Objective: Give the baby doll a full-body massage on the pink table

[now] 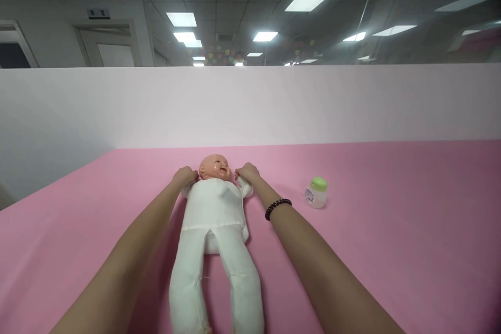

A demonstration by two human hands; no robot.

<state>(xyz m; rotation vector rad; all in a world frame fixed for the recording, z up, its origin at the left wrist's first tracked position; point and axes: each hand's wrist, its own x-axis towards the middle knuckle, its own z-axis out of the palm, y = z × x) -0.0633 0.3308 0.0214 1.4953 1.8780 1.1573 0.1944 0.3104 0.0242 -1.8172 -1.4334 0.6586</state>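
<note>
A baby doll (215, 209) with a hard plastic head and a white cloth body lies on its back on a pink surface (371, 250), its head at the far end and its legs toward me. My left hand (185, 175) is closed around the doll's hand on the left of its head. On the other side of the head, my right hand (248, 171) pinches the doll's other hand, whose small fingers show at my fingertips. Both doll arms are bent up beside the head. A dark coiled band is on my right wrist.
A small clear jar (315, 197) with a green lid stands on the pink surface, right of my right forearm. A white low wall (250, 107) runs along the far edge, with glass and ceiling lights above it.
</note>
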